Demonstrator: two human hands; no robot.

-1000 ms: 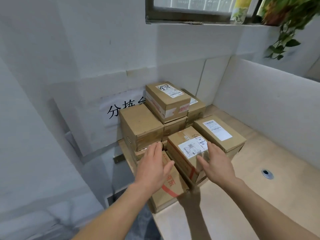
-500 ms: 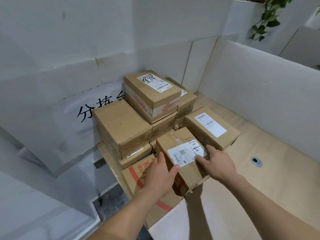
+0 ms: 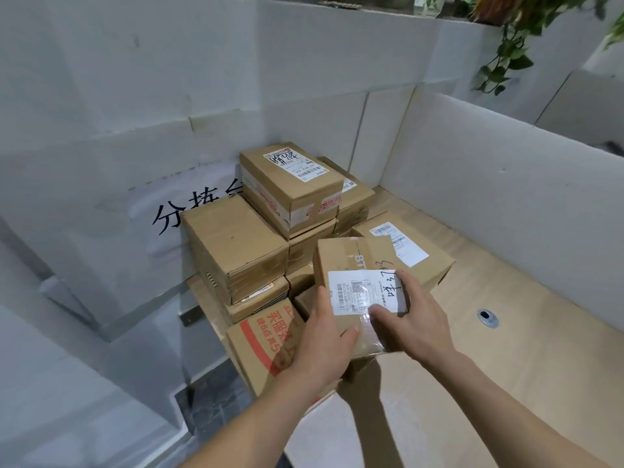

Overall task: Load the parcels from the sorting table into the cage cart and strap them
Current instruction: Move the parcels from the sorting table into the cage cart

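Observation:
A small brown parcel (image 3: 347,261) with a white shipping label is tipped up off the stack, its labelled face toward me. My left hand (image 3: 320,342) grips its near left edge, thumb on the front face. My right hand (image 3: 412,319) holds its right side, fingers and thumb over the label. Behind it, several more cardboard parcels are stacked on the wooden sorting table (image 3: 489,383): a labelled parcel on top (image 3: 290,184), a plain one at left (image 3: 233,244), a flat one at right (image 3: 429,255), and a red-printed carton (image 3: 263,339) under my left hand. No cage cart is in view.
White partition boards (image 3: 506,197) wall the table at the back and right. A board with black characters (image 3: 175,214) stands at left. A round cable hole (image 3: 487,317) sits in the tabletop at right. A hanging plant (image 3: 506,52) is top right. Dark floor (image 3: 209,403) shows at left.
Both hands closed in on the small labelled parcel, took hold of it and tilted it up off the stack. The camera moved closer.

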